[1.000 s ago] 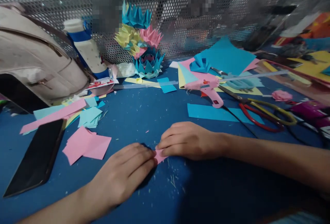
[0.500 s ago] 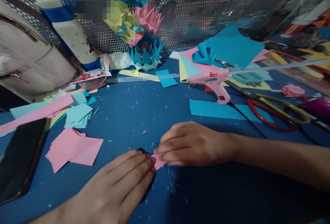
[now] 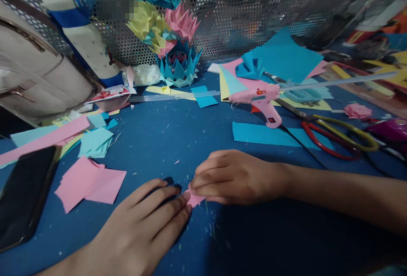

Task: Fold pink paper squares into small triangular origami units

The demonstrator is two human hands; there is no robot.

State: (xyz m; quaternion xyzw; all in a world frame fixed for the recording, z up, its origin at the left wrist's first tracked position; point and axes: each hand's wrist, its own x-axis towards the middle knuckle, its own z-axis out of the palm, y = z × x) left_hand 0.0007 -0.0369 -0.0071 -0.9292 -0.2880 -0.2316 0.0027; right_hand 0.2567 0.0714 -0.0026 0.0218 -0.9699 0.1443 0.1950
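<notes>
A small piece of pink paper (image 3: 195,200) lies on the blue table between my hands, mostly covered by fingers. My right hand (image 3: 233,177) has its fingers curled together and closed on the paper's upper right side. From the lower left, my left hand (image 3: 143,221) reaches in with stretched, slightly parted fingers, two fingertips resting on the paper's left edge. Its thumb is hidden. Left of that hand lie pink paper squares (image 3: 89,182). Beyond my right hand is a blue paper strip (image 3: 254,132), with a pink glue gun (image 3: 262,100) just behind it.
A black phone (image 3: 27,195) lies at left, near light blue paper squares (image 3: 95,142). Red-and-yellow handled scissors (image 3: 330,136) and a cable are at right. Folded paper flowers (image 3: 178,66) stand at the back by a bottle (image 3: 85,38), a bag (image 3: 34,64) and a perforated metal panel (image 3: 216,26).
My left hand's fingers have spread apart a little, the upper ones lifting back from the paper. My right hand has shifted slightly left over the paper.
</notes>
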